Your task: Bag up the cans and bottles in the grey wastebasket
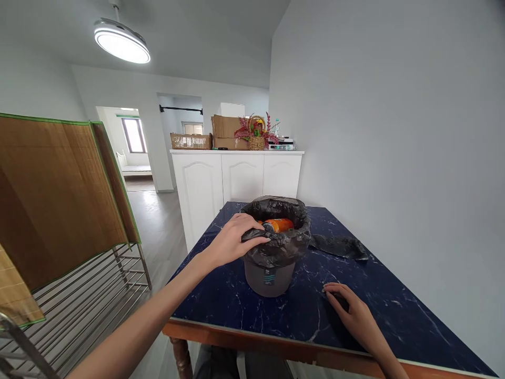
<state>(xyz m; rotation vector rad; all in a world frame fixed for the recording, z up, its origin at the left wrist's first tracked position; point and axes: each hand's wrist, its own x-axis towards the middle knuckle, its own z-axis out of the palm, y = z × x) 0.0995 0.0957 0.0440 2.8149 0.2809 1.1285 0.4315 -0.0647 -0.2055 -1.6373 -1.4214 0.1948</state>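
A grey trash can stands upright on the table, lined with a black trash bag folded over its rim. Inside the bag lies an orange can, partly hidden by the lining. My left hand grips the near left of the rim, fingers over the bag's edge and thumb on the outside. Low on the right, my right hand rests on the tabletop, loosely bent, with a gap between thumb and fingers and nothing visible in it.
The dark blue marbled table has a wooden edge. A flattened black plastic bag lies right of the can. Behind stands a white cabinet with a cardboard box and a flower basket. A metal rack is at left, a wall at right.
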